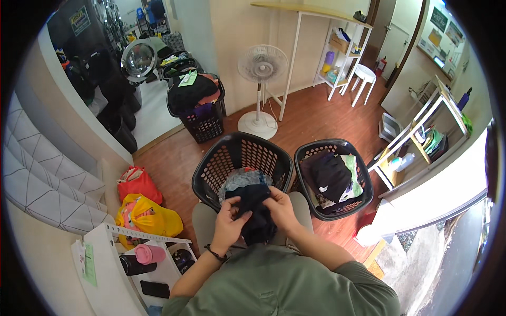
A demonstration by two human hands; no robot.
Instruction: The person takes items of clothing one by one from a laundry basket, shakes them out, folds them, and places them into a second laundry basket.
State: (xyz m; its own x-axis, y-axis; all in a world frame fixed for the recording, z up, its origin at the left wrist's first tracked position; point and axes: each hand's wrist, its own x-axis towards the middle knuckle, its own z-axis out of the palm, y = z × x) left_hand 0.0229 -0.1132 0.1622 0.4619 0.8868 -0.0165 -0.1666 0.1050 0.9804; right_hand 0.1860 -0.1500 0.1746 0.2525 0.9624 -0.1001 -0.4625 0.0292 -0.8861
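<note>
A dark, almost black piece of clothing (258, 224) hangs bunched over my lap, held up between both hands. My left hand (230, 224) grips its left side, thumb and fingers pinched on the cloth. On the opposite edge my right hand (279, 209) has its fingers closed around the fabric. Just beyond them stands a black laundry basket (211, 158) with perforated walls, between my knees. Grey and other crumpled clothes (245, 178) lie low inside it. To its right, a second black basket (363, 197) is filled with clothes, a black garment (331, 176) on top.
A white pedestal fan (258, 124) stands ahead, beside another full basket (203, 129). Red (139, 184) and yellow (166, 218) bags rest at left. Near my left elbow a white shelf (110, 263) holds a phone (155, 288) and a pink-lidded tumbler (149, 255). A wooden-topped rack (392, 163) stands right.
</note>
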